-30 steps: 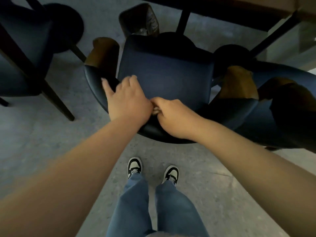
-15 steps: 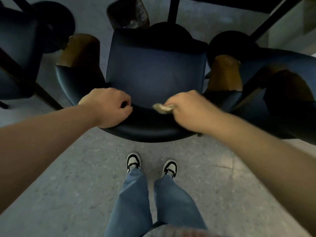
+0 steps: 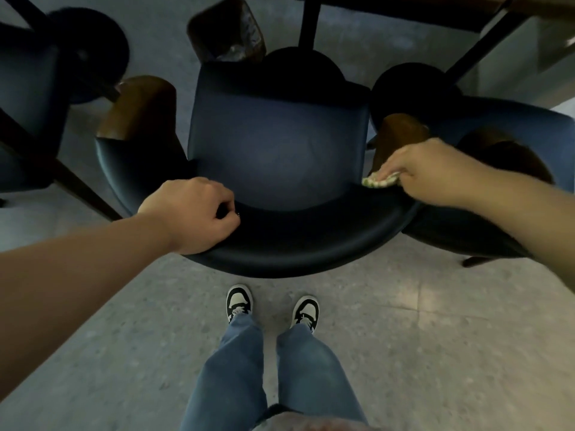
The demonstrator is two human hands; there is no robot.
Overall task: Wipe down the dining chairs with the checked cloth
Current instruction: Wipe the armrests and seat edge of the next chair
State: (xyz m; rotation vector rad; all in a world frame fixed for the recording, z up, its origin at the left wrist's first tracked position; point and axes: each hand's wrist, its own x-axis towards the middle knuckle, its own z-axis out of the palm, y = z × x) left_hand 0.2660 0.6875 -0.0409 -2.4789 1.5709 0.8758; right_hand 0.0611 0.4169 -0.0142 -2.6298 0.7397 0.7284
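Person stands behind the chair point(image 3: 277, 150), looking down. Left hand point(image 3: 191, 217) curled over the backrest's top edge at its left end, gripping it. Right hand point(image 3: 426, 172) pinches the cloth point(image 3: 380, 181), pressed onto the backrest's right end, by the wooden armrest point(image 3: 395, 135). Shoes point(image 3: 239, 301) on the floor point(image 3: 435, 337).

Head camera looks steeply down, close over the chair point(image 3: 280, 150).

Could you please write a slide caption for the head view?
Right hand wipes the chair backrest with the cloth while the left hand grips its rim.
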